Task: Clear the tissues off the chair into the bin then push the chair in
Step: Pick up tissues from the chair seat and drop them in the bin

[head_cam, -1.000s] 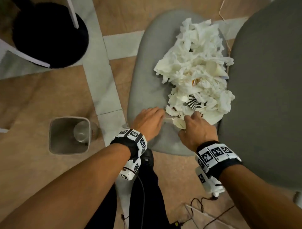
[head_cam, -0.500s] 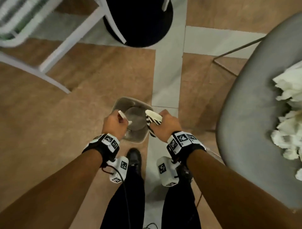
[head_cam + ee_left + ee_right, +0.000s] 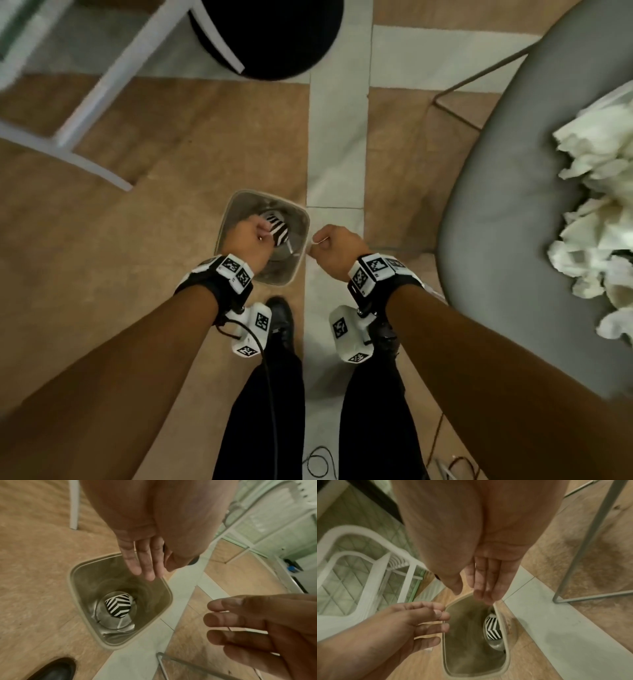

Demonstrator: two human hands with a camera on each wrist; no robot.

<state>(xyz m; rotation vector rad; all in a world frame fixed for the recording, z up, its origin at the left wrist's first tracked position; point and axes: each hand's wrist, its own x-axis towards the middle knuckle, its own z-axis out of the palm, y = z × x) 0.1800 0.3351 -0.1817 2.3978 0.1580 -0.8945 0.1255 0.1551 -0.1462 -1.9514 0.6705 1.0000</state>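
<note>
The small beige bin (image 3: 226,219) stands on the floor in front of my feet. A black-and-white striped paper piece (image 3: 118,605) lies at its bottom on a clear round lid. My left hand (image 3: 246,236) hovers over the bin mouth with straight fingers (image 3: 144,563) and holds nothing. My right hand (image 3: 334,245) hangs just right of the bin rim, its fingers (image 3: 486,582) straight and empty. On the right stands the grey chair (image 3: 507,240), with a heap of crumpled white tissues (image 3: 603,212) on its seat.
A black round stool base (image 3: 270,34) and a white chair frame (image 3: 89,102) stand beyond the bin. The grey chair's thin metal leg (image 3: 479,68) runs along the floor. My black shoes (image 3: 281,318) are right behind the bin; cables (image 3: 318,462) lie near my feet.
Both hands carried pieces from the chair to the bin and let them go. The striped piece that my right hand held now lies inside the bin.
</note>
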